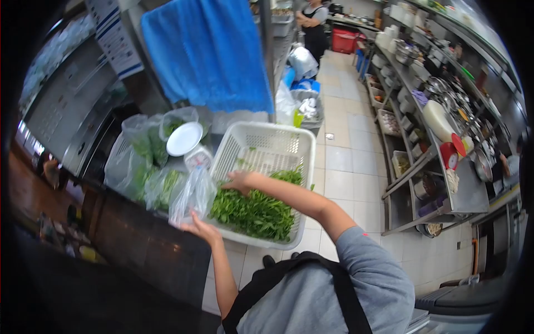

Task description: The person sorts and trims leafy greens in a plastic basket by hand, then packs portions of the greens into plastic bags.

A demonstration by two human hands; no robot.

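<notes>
Here's my left hand point(203, 227) at eight o'clock, against the base of a clear plastic bag point(193, 195); my right hand point(240, 182), blurred, sits near centre over leafy greens point(261, 214) in the white basket point(308, 183). White scale point(197, 158) at nine, blue towel point(206, 55) hanging at eleven, loaded shelves point(409, 114) at two!

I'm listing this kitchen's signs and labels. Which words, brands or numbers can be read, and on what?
No text reads clearly.
Blue-and-white sheet: print too small and blurred.
White scale: dial markings too blurred.
Red scale: dial too small to read.
</notes>
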